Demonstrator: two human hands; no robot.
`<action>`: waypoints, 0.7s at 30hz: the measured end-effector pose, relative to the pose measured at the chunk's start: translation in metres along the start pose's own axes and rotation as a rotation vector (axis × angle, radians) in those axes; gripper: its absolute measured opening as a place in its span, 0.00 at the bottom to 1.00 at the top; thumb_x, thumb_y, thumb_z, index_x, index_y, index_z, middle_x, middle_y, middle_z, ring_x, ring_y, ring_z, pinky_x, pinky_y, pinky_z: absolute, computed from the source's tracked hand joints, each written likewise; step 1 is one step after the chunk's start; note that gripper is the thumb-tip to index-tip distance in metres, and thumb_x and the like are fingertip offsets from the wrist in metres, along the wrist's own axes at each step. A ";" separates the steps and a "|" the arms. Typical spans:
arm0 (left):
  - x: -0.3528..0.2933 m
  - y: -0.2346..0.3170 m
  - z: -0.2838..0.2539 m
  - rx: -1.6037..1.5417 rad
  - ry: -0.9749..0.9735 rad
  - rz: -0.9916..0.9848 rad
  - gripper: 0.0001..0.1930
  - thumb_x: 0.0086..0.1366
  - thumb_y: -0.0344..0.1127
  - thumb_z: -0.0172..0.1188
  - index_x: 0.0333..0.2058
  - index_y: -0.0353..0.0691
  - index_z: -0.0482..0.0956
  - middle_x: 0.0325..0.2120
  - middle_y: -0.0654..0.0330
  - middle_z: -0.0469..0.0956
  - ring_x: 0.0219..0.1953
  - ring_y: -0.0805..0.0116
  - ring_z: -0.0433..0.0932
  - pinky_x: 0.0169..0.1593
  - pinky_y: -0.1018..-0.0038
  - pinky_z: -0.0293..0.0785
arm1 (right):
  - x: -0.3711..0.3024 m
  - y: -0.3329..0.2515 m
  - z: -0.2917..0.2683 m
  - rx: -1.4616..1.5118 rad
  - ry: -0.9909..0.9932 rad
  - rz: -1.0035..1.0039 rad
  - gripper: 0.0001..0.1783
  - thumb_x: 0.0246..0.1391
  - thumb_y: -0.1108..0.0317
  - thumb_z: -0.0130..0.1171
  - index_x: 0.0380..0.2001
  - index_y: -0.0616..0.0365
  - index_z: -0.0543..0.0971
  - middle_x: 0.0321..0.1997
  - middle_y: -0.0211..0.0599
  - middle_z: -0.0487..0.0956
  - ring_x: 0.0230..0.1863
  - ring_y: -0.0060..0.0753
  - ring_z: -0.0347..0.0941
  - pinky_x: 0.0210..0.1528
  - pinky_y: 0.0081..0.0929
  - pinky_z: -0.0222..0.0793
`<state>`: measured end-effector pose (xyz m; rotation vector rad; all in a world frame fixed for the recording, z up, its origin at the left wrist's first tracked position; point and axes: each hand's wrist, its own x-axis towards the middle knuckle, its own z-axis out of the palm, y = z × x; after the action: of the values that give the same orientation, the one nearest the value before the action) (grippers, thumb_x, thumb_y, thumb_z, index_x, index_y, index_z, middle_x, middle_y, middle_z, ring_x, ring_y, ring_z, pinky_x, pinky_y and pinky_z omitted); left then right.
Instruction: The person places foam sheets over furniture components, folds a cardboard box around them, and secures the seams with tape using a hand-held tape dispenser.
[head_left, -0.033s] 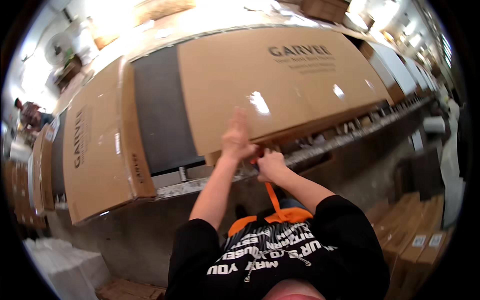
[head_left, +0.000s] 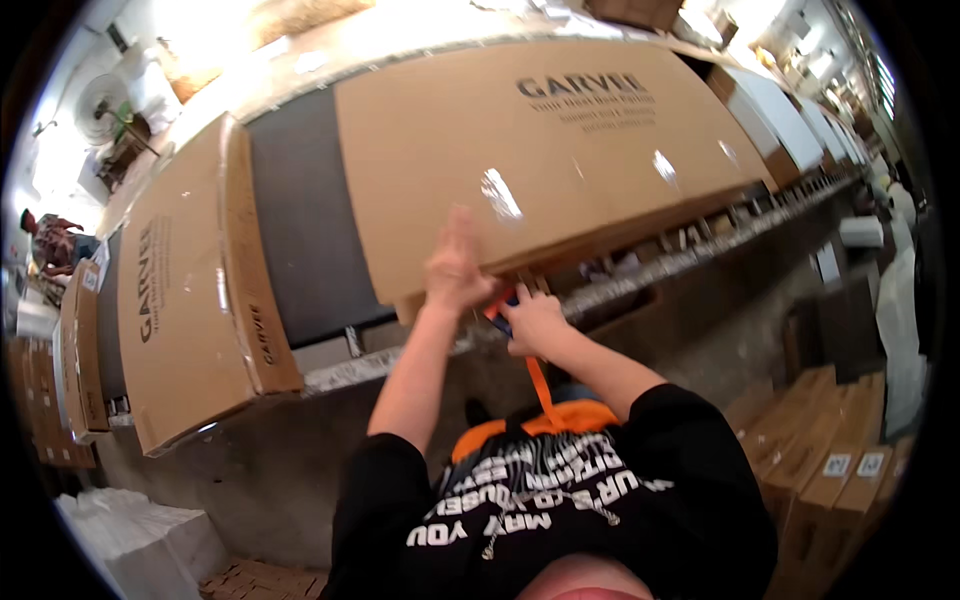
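Observation:
A large flat brown cardboard carton point(head_left: 430, 150) with dark print lies on a conveyor in front of me. My left hand point(head_left: 458, 268) is open, its fingers stretched out over the carton's near edge and seemingly resting on its top. Close beside it, my right hand point(head_left: 533, 322) is closed around a small orange and dark blue tool point(head_left: 500, 310), held against the carton's near side. Its exact kind is hard to make out. An orange strap point(head_left: 541, 390) runs from below that hand to the orange cloth at my waist.
A second brown carton point(head_left: 185, 290) lies to the left on the dark conveyor belt point(head_left: 305, 220). White and brown boxes point(head_left: 770, 125) continue at the far right. Flattened cartons point(head_left: 815, 450) stack at lower right; white wrapped material point(head_left: 140, 540) sits lower left. A person point(head_left: 58, 242) is at far left.
The cartons appear slightly further left in view. My right hand has shifted a little left, and more of the orange and blue tool shows. My left hand stays spread on the carton.

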<state>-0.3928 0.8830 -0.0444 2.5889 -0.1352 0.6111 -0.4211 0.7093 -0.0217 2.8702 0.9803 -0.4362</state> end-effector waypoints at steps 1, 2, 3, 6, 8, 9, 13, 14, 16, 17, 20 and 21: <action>-0.005 0.004 -0.004 -0.006 0.001 0.019 0.66 0.32 0.48 0.80 0.69 0.37 0.48 0.66 0.45 0.58 0.62 0.48 0.67 0.57 0.59 0.73 | -0.025 0.007 0.001 0.086 0.072 -0.028 0.33 0.33 0.58 0.65 0.50 0.49 0.78 0.54 0.49 0.72 0.43 0.53 0.76 0.44 0.45 0.75; 0.000 0.005 -0.007 0.004 0.031 0.032 0.65 0.33 0.48 0.80 0.68 0.37 0.51 0.64 0.45 0.61 0.62 0.49 0.67 0.60 0.60 0.71 | -0.038 0.019 -0.008 0.157 0.167 -0.077 0.33 0.34 0.60 0.65 0.51 0.49 0.77 0.53 0.48 0.72 0.43 0.52 0.75 0.43 0.45 0.75; 0.003 0.004 -0.006 0.003 0.030 0.028 0.65 0.33 0.48 0.80 0.68 0.37 0.51 0.64 0.45 0.61 0.62 0.49 0.67 0.60 0.60 0.71 | -0.054 0.033 -0.010 0.238 0.202 -0.125 0.36 0.32 0.63 0.66 0.53 0.50 0.76 0.54 0.48 0.72 0.41 0.51 0.75 0.43 0.43 0.75; -0.002 0.002 -0.011 0.048 -0.014 0.052 0.50 0.44 0.45 0.76 0.64 0.36 0.60 0.61 0.48 0.67 0.61 0.50 0.70 0.61 0.61 0.71 | -0.088 0.078 -0.017 0.278 0.471 -0.315 0.38 0.31 0.68 0.66 0.55 0.50 0.75 0.59 0.49 0.71 0.38 0.49 0.74 0.43 0.42 0.74; -0.009 0.012 -0.015 -0.778 0.017 -0.376 0.38 0.52 0.42 0.72 0.59 0.33 0.68 0.57 0.49 0.73 0.53 0.58 0.77 0.58 0.65 0.74 | -0.102 0.109 -0.032 0.319 0.664 -0.437 0.40 0.29 0.72 0.66 0.56 0.50 0.75 0.62 0.51 0.69 0.36 0.47 0.73 0.42 0.40 0.73; -0.010 0.049 -0.028 -1.017 0.065 -0.459 0.27 0.61 0.42 0.65 0.55 0.32 0.73 0.49 0.51 0.78 0.45 0.67 0.80 0.52 0.70 0.76 | -0.107 0.124 -0.038 0.360 0.742 -0.479 0.40 0.30 0.74 0.66 0.56 0.52 0.74 0.62 0.53 0.69 0.36 0.48 0.73 0.43 0.39 0.73; -0.027 0.146 -0.009 -1.466 -0.141 -0.568 0.27 0.70 0.55 0.51 0.52 0.35 0.74 0.43 0.57 0.80 0.46 0.69 0.79 0.48 0.72 0.76 | -0.111 0.179 -0.049 0.504 0.914 -0.694 0.42 0.26 0.77 0.64 0.56 0.54 0.75 0.62 0.56 0.69 0.39 0.50 0.75 0.42 0.41 0.74; -0.020 0.185 -0.007 -1.436 -0.052 -0.765 0.16 0.72 0.40 0.48 0.45 0.35 0.79 0.40 0.58 0.81 0.40 0.71 0.79 0.47 0.73 0.75 | -0.108 0.192 -0.051 0.524 0.900 -0.716 0.42 0.26 0.77 0.64 0.56 0.54 0.75 0.62 0.56 0.69 0.39 0.50 0.75 0.42 0.41 0.74; -0.019 0.220 0.003 -1.542 0.039 -0.787 0.16 0.73 0.43 0.51 0.42 0.35 0.80 0.39 0.59 0.81 0.42 0.71 0.78 0.49 0.74 0.74 | -0.106 0.217 -0.056 0.482 0.872 -0.820 0.43 0.25 0.77 0.63 0.56 0.53 0.75 0.61 0.55 0.70 0.37 0.49 0.75 0.41 0.40 0.74; -0.019 0.227 0.006 -1.647 0.056 -0.793 0.16 0.71 0.44 0.54 0.43 0.35 0.79 0.38 0.59 0.81 0.41 0.71 0.78 0.47 0.74 0.74 | -0.105 0.226 -0.057 0.484 0.868 -0.839 0.44 0.24 0.76 0.63 0.56 0.51 0.75 0.61 0.54 0.71 0.36 0.48 0.75 0.40 0.38 0.74; -0.023 0.243 0.028 -1.758 0.149 -0.906 0.15 0.70 0.42 0.56 0.44 0.35 0.78 0.37 0.59 0.81 0.40 0.73 0.78 0.46 0.73 0.75 | -0.103 0.252 -0.061 0.481 0.818 -0.915 0.43 0.24 0.76 0.63 0.55 0.50 0.75 0.61 0.53 0.72 0.37 0.47 0.75 0.40 0.38 0.75; -0.021 0.244 0.032 -1.811 0.157 -0.988 0.14 0.70 0.42 0.56 0.45 0.37 0.77 0.35 0.60 0.81 0.39 0.74 0.79 0.44 0.73 0.77 | -0.103 0.256 -0.062 0.511 0.816 -0.920 0.43 0.24 0.76 0.63 0.55 0.49 0.76 0.60 0.52 0.73 0.37 0.47 0.75 0.40 0.38 0.75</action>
<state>-0.4473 0.6524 0.0241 0.6362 0.4311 0.0844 -0.3279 0.4561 0.0624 2.7903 2.6594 0.6317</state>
